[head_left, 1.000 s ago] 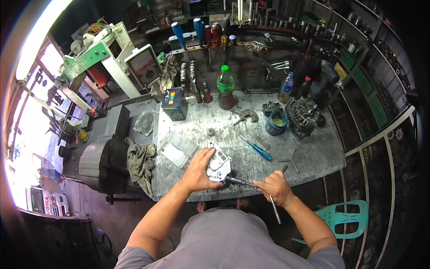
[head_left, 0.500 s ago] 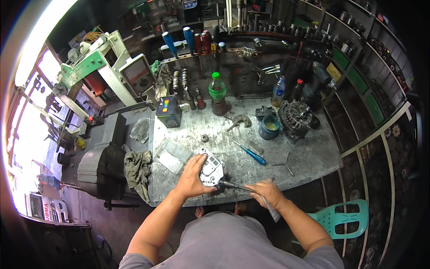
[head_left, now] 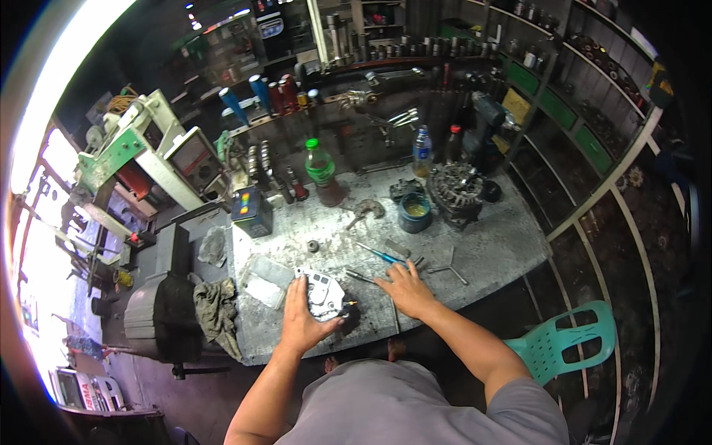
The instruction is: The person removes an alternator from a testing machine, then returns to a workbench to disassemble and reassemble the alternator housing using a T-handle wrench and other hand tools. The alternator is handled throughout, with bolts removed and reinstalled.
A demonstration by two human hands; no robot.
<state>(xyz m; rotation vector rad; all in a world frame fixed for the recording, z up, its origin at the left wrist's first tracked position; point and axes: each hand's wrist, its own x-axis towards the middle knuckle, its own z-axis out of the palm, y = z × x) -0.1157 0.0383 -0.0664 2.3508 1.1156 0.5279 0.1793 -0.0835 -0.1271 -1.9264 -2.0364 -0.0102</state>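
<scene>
My left hand [head_left: 302, 325] grips the edge of a silver cast metal cover [head_left: 324, 289], fingers along its left side and thumb at its lower edge. A small dark stud with a brass-coloured tip juts from the cover's right side. My right hand [head_left: 406, 291] reaches over the tabletop with its fingers apart. Its fingertips are at a blue-handled screwdriver [head_left: 382, 254], whose handle end they partly cover. By the right thumb lies a steel-tipped tool [head_left: 359, 276], its other end hidden under the hand. A thin rod [head_left: 395, 317] shows below the right hand.
On the metal-topped bench [head_left: 282, 222] are a clear plastic box [head_left: 265, 280], a small round nut [head_left: 313, 245], a three-armed wrench [head_left: 451, 267], a blue jar [head_left: 414, 213], an alternator [head_left: 456, 191] and a green-capped bottle [head_left: 321, 170]. A rag [head_left: 216, 311] hangs left; a green chair [head_left: 567, 343] stands right.
My right hand has let go of the long-handled tool at the cover and moved up to the blue screwdriver. My left hand stays on the cover. The view has shifted.
</scene>
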